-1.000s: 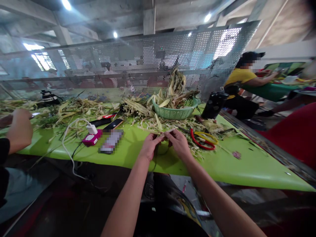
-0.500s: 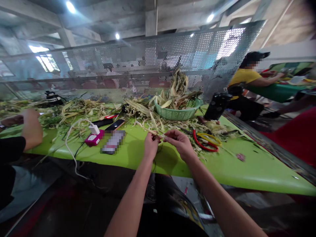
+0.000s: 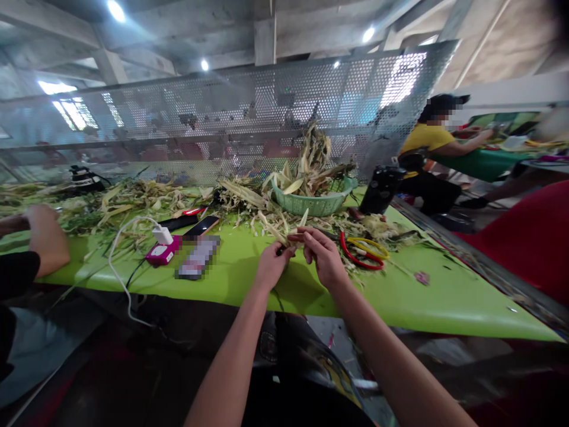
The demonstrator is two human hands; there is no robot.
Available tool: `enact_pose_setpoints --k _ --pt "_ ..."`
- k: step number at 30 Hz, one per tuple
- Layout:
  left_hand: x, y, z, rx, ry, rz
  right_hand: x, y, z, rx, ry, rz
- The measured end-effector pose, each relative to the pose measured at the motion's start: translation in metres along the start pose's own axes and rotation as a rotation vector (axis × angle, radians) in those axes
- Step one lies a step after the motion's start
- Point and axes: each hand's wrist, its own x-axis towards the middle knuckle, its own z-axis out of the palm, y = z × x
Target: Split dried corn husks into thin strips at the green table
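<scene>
Pale dry corn husk strips (image 3: pixel 281 228) fan upward from between my two hands, above the table. My left hand (image 3: pixel 273 264) is closed, pinching the husk strips at their lower end. Close against it, my right hand (image 3: pixel 324 255) has its fingers curled together on the strips from the right side. Exactly where the right fingertips meet the husk is partly hidden. Just beyond lies a green plastic basket (image 3: pixel 306 205) heaped with dried husks (image 3: pixel 315 154). To the right of my right hand rests a tool with red and yellow looped handles (image 3: pixel 362 264).
On the green table (image 3: pixel 422 302) a phone (image 3: pixel 199 256), a second phone (image 3: pixel 203 226) and a magenta power adapter (image 3: pixel 163 250) with a white cable lie left. A black bottle (image 3: pixel 382 190) stands right of the basket. Another person's arm (image 3: pixel 47 237) rests at far left.
The view has turned slightly right. My right hand's fingers have shifted over the husk next to my left hand, and the strips now spread more upright.
</scene>
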Motion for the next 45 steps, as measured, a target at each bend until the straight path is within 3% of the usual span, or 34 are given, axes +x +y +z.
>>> enact_pose_setpoints --k 4,10,13,16,20,24,27,32,35,37,41,45 --pt "0.000 0.000 -0.001 -0.089 0.095 -0.053 0.000 0.004 0.000 0.005 0.024 -0.066" --pt "-0.003 0.005 -0.001 -0.185 0.146 -0.093 0.002 0.015 0.001 -0.503 0.056 -0.308" --pt "-0.002 0.003 0.000 -0.217 0.173 -0.098 0.002 0.015 0.002 -0.607 0.058 -0.383" --pt "-0.001 0.000 -0.001 -0.265 0.234 -0.123 0.001 0.016 0.003 -0.611 0.012 -0.348" --pt "0.001 -0.002 -0.002 -0.359 0.286 -0.138 0.002 0.018 0.003 -0.488 -0.095 -0.166" --pt "0.000 -0.002 -0.003 -0.300 0.197 -0.140 0.006 0.018 0.000 -0.231 -0.059 0.006" --pt "-0.001 -0.001 -0.001 -0.248 0.125 -0.125 0.008 0.017 -0.001 -0.177 0.012 0.006" --pt "0.000 -0.001 0.001 -0.140 0.089 -0.136 0.003 0.015 0.000 -0.394 0.023 -0.200" --pt "0.000 0.000 0.002 0.043 0.060 -0.080 0.001 0.013 0.002 -0.543 -0.038 -0.376" --pt "0.000 0.001 0.001 0.190 0.046 -0.045 0.001 0.014 0.002 -0.584 -0.074 -0.407" --pt "-0.003 0.002 0.001 0.345 -0.007 0.002 0.005 0.021 -0.002 -0.535 -0.049 -0.324" --pt "-0.005 0.000 0.002 0.256 -0.040 -0.022 0.009 0.028 -0.005 -0.324 -0.032 -0.114"
